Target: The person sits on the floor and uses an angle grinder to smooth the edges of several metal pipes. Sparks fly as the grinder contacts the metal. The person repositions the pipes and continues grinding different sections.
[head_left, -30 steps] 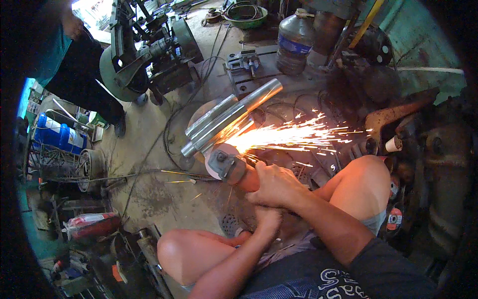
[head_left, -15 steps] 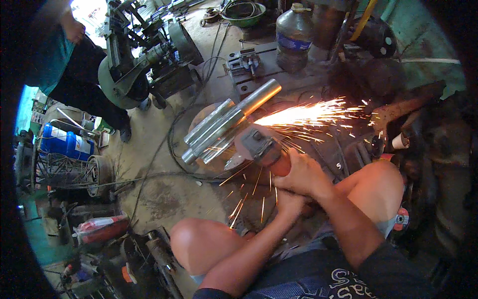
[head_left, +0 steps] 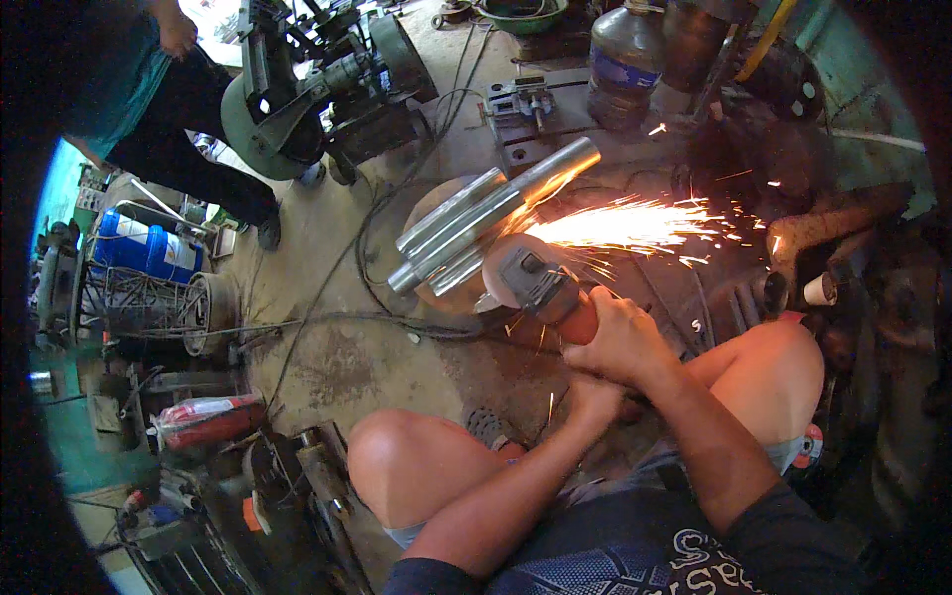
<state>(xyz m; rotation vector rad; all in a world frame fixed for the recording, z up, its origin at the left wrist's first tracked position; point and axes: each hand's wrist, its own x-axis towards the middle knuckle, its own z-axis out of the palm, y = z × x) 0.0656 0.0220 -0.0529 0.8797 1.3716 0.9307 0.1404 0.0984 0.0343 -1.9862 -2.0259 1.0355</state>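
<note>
An angle grinder [head_left: 543,282] with a grey head and orange body is gripped in both hands. My right hand [head_left: 623,342] wraps round its body close behind the head. Just below, my left hand [head_left: 595,399] is closed on the rear part, mostly hidden by the right hand and wrist. The grinder's head and guard are beside several shiny metal bars [head_left: 516,203], lying side by side over a round brownish disc [head_left: 426,210] on the floor. A bright stream of sparks [head_left: 635,226] shoots rightward from the bars. The guard hides the contact point.
My bent knees [head_left: 392,461] flank the work. Black cables [head_left: 362,233] cross the floor on the left. A small vise [head_left: 521,99] and a large plastic bottle [head_left: 625,64] stand beyond the bars. At the far left another person's leg [head_left: 188,169] is near a dark machine [head_left: 327,94].
The view has shifted, so the scene sits farther right and slightly higher. Sparks toward my knees have thinned out, while the rightward stream continues. Both hands keep hold of the grinder.
</note>
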